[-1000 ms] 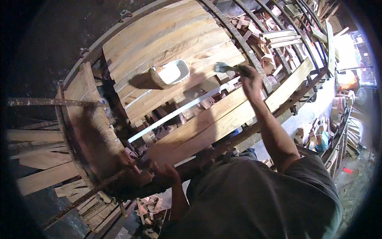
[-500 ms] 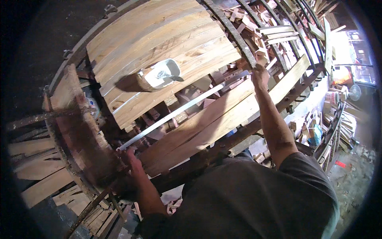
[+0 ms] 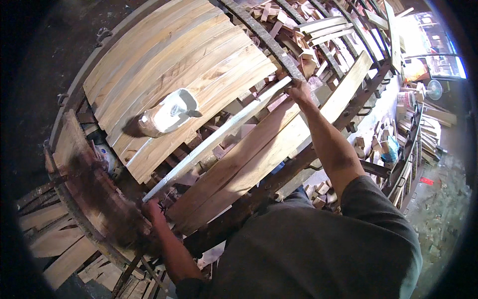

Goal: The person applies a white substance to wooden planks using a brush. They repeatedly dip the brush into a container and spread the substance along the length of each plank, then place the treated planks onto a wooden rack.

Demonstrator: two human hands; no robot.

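A long narrow wooden strip (image 3: 219,135) with a white-coated face spans the gap between my two hands. My left hand (image 3: 155,213) is closed around its near left end, partly in shadow. At the far right end my right hand (image 3: 299,92) grips it, beside a dark metal bar. Just beyond the strip lies a row of pale planks (image 3: 174,60) set edge to edge. On them rests a cut-open white tub (image 3: 167,112) with white paste and a dark-tipped tool (image 3: 193,113) inside. Two loose boards (image 3: 239,169) lie on my side of the strip.
Curved metal bars (image 3: 261,37) cross the frame at the far right, over a heap of wood offcuts (image 3: 271,17). A rusty plate (image 3: 89,169) stands at the left. A metal rail (image 3: 279,184) runs before my body. A fan (image 3: 434,89) stands to the right.
The strip has moved slightly closer to the row of planks, and its white face shows more fully, lit along its length. Both hands keep their hold. The whole view has shifted.
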